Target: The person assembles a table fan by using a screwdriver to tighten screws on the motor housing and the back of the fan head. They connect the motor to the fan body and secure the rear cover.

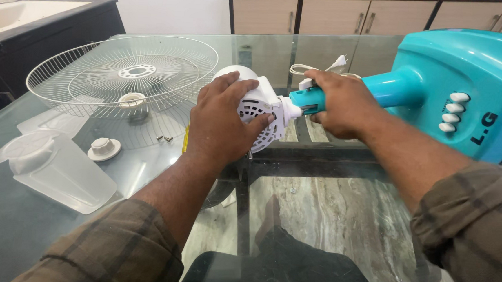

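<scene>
Left hand: the left hand (220,119) lies in the middle of the view, fingers spread and curled over the white fan motor housing (257,113), which it grips from above.
Right hand: the right hand (341,103), at 3 o'clock from the motor, is closed around the turquoise neck (390,88) of the fan, just where the neck meets the housing.
Fan body: the turquoise fan base (469,79) with white push buttons (453,111) lies tilted at 2 o'clock of the view, on the table edge.
Loose parts: a white wire grille (121,72) rests at 10 o'clock; a translucent fan blade (52,166) lies at 8 o'clock; a small white cap (103,148) and some tiny screws (164,137) lie between them.
Cord: a white cord with plug (331,64) lies behind the right hand.
Surface: a glass table (327,221); a marbled floor shows through it.
Room: beige cabinets (334,15) stand at 12 o'clock, a dark counter (66,22) at 10 o'clock.
</scene>
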